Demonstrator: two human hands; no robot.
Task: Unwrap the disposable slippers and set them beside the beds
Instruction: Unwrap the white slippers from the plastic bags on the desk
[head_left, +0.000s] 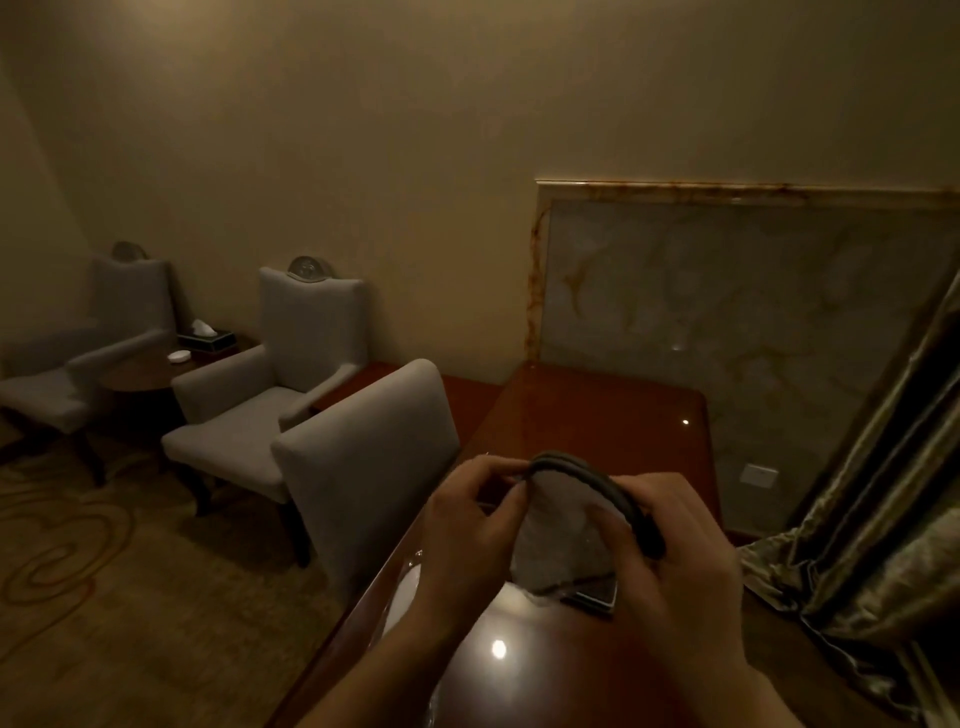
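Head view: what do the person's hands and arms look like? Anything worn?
Left hand and right hand are both bare: no gloves, and no ring, watch or bracelet shows. The left forearm and right forearm are uncovered to the frame's bottom edge, so no sleeve is in view. Dim light may hide details.

We see through one wide-angle camera at head height, facing forward and tilted down across a glossy wooden desk (597, 410) toward the wall (363, 156). Nearest the lens, low and right of centre, our left hand (467, 525) and right hand (680, 556) hold the slippers (561, 535). Grey armchairs (306, 332) lie farther off, left; a curtain (883, 493) crowds the right edge.
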